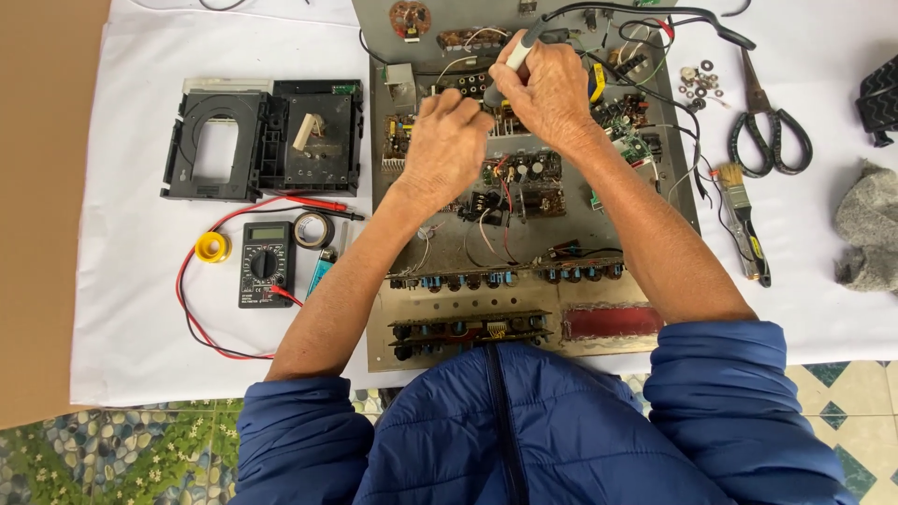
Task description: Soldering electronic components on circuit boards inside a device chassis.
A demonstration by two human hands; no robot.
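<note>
Holding a soldering iron (520, 45) like a pen, the right hand (547, 89) has its grip pinched on the handle, whose long axis slants from the upper right down toward the left, tip aimed at the circuit boards (519, 178) in the open metal chassis (421, 271). The left hand (449, 140) sits just beside and below, fingers pressed together over the same spot; whether they pinch anything cannot be told. The chassis lies mid-worktop (131, 281), between a black multimeter (266, 264) and scissors (769, 131).
</note>
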